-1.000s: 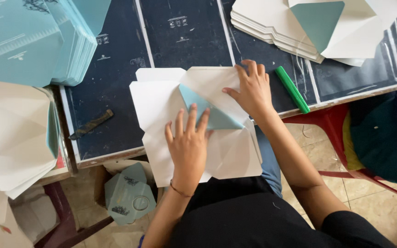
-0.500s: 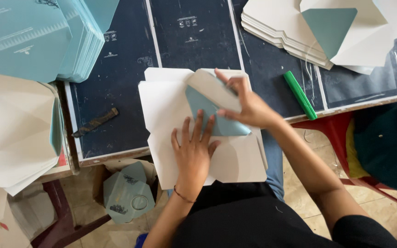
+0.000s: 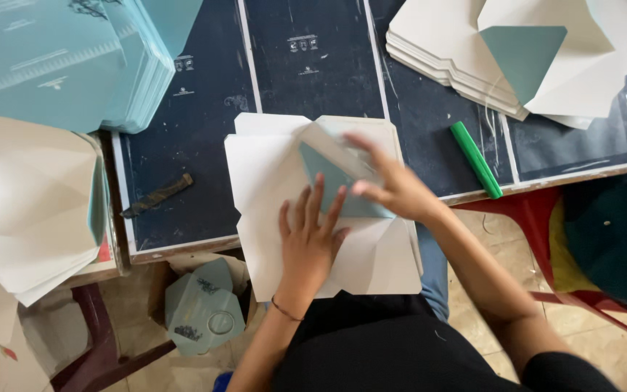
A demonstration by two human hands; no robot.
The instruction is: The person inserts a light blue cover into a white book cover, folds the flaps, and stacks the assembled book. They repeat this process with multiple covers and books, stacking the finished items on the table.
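**Folding a flap on the table edge**

Left hand (image 3: 308, 243) lies flat, fingers spread, pinning the white sheet (image 3: 270, 181) at the table's (image 3: 205, 109) near edge. Right hand (image 3: 393, 190) loosely pinches the teal flap (image 3: 328, 178), blurred. If the pinning hand slips, the crease could skew.

We count two hands: one left hand (image 3: 306, 243), one right hand (image 3: 393, 190). One stack of white die-cut sheets (image 3: 270, 174) lies under them at the near edge of the tabletop (image 3: 313, 80), its top sheet showing one teal flap (image 3: 332, 181). Stacks elsewhere: one teal stack (image 3: 59, 65) far left, one white stack (image 3: 27, 210) near left, one white stack (image 3: 567, 51) far right; sheets per stack we cannot tell. One green marker (image 3: 475, 159), right. One dark tool (image 3: 157, 195), left. One teal folded carton (image 3: 203, 308), on the floor.
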